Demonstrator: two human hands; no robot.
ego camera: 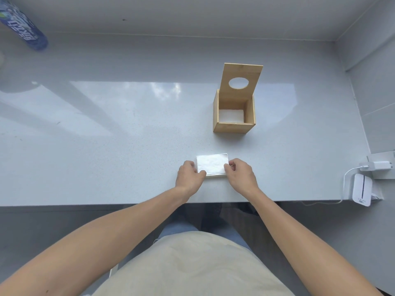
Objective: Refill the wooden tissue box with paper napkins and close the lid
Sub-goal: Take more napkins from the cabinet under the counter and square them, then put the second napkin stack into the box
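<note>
A wooden tissue box (234, 126) stands on the grey counter right of centre. Its lid (241, 82), with an oval hole, is tipped up and back, so the box is open. Some white napkins (232, 116) lie at its bottom. Nearer to me, a flat stack of white paper napkins (212, 164) rests on the counter. My left hand (189, 175) grips the stack's left edge and my right hand (240, 175) grips its right edge. The stack still touches the counter.
A blue labelled bottle (23, 26) lies at the far left corner. A white charger with cable (376, 165) and a white device (361, 190) sit at the counter's right edge. The counter's front edge (106, 205) runs just below my wrists.
</note>
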